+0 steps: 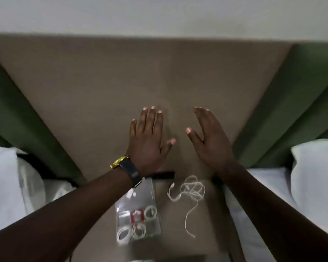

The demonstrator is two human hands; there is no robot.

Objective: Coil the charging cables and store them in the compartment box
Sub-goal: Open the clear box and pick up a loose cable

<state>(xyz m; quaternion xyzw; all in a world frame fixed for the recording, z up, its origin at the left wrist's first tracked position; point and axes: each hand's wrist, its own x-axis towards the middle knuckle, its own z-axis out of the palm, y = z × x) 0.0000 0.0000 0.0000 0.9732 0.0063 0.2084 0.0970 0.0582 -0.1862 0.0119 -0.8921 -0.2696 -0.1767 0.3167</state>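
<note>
Hands hold nothing: the left hand (pixel 148 138) and right hand (pixel 209 137) are spread flat, well beyond the compartment box (pixel 138 212). Just right of that box (three coils already inside) lies the loose white cable (pixel 190 193), tangled, its tail trailing toward the person, nearer the right hand.

The desk (pixel 180 220) under my arms is plain taupe brown, and the padded panel (pixel 140 76) ahead matches it. The loose cable (pixel 189 193) is white. My compartment box (pixel 138 214) is clear plastic, with white coils (pixel 138 230) inside and one red and white piece (pixel 137 215). On my left wrist, the watch (pixel 130 168) has a black strap and gold case. Green panels (pixel 292 103) flank the brown; the pillows (pixel 316 178) are white, the wall (pixel 159 14) off-white.
</note>
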